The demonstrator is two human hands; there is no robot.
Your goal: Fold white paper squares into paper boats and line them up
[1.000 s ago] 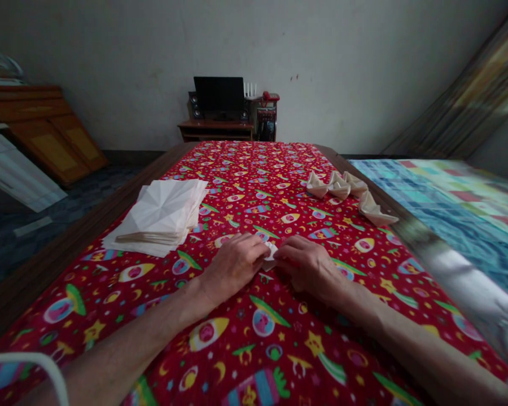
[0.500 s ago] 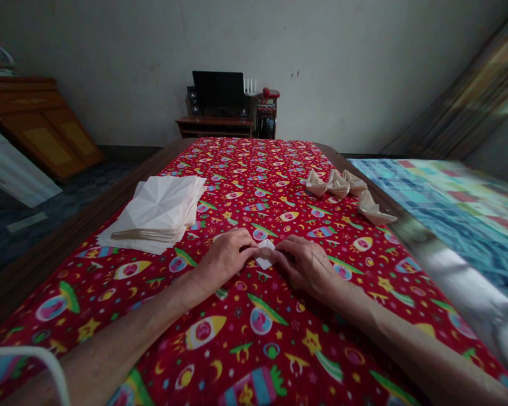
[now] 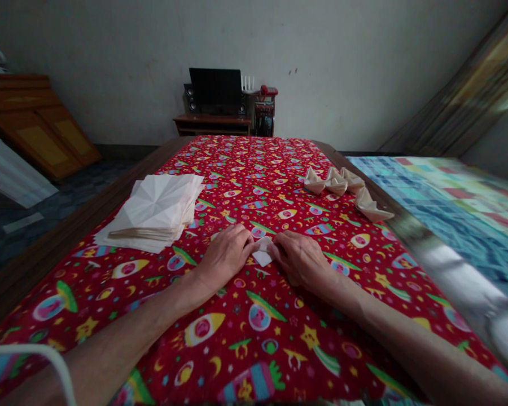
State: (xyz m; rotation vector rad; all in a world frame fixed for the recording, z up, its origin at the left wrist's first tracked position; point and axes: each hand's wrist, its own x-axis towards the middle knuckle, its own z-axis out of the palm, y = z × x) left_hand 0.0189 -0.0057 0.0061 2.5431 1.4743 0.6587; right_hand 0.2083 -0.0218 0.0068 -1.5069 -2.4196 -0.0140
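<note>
With our left hand point(image 3: 228, 251) and right hand point(image 3: 301, 258) we pinch opposite edges of one small folded white paper piece point(image 3: 262, 257) on the red rocket-print cloth point(image 3: 292, 316). Beyond, we see one stack of creased white paper sheets point(image 3: 157, 198) at left, too layered to count, then four cream paper boats point(image 3: 336, 182) at right. Farther off stands one orange-brown wooden cabinet point(image 3: 14, 104), both doors point(image 3: 46, 141) shut.

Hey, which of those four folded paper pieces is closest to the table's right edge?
The rightmost folded piece, by the table's right edge. It sits nearer the person than the other three folded pieces, grouped farther back to its left.
</note>
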